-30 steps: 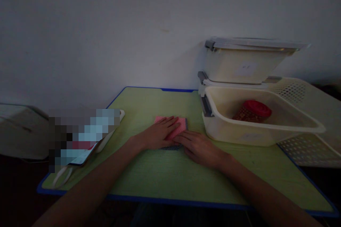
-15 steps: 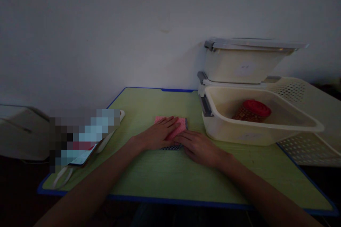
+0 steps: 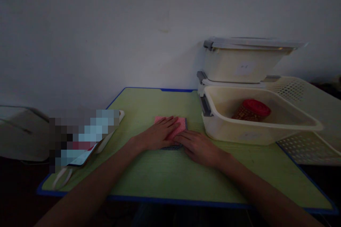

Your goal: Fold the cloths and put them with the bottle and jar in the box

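Note:
A folded pink cloth [image 3: 183,123] lies on the green table [image 3: 149,173], with a dark checkered border along its right and near edges. My left hand [image 3: 163,134] rests flat over it, fingers stretched out and spread a little. Against the cloth's near right corner is my right hand [image 3: 198,147], its fingers bent and pressed together at the edge. The fingertips there are partly hidden, as is the middle of the cloth beneath my left hand.
On the right stands an open white bin [image 3: 239,132] holding a red-topped roll or container [image 3: 253,110]. Behind it sits a lidded box [image 3: 239,64]. A white perforated basket [image 3: 314,103] is beyond. At left a phone [image 3: 82,156] leans on a white stand [image 3: 106,138]. A wall closes the back.

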`<state>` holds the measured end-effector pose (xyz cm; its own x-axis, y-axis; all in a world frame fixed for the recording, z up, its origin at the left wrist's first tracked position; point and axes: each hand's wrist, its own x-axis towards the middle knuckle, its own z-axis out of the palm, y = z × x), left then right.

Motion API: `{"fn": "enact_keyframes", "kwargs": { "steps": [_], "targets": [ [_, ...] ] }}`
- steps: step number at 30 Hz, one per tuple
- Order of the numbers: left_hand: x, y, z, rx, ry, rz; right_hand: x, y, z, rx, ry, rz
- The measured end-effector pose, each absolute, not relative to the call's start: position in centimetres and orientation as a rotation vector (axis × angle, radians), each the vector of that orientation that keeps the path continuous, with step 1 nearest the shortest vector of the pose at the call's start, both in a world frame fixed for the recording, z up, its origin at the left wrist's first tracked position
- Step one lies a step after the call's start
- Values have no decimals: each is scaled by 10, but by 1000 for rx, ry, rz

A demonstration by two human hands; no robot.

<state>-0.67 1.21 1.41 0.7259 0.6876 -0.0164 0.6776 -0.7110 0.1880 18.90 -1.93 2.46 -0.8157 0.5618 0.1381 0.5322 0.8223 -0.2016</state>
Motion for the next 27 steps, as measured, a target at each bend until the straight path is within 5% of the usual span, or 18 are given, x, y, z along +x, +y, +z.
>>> {"fn": "enact_keyframes", "kwargs": {
  "steps": [27],
  "targets": [
    [-5, 11, 16, 2738, 1124, 35, 187, -22, 28, -874, -2839, 182]
  ]
}}
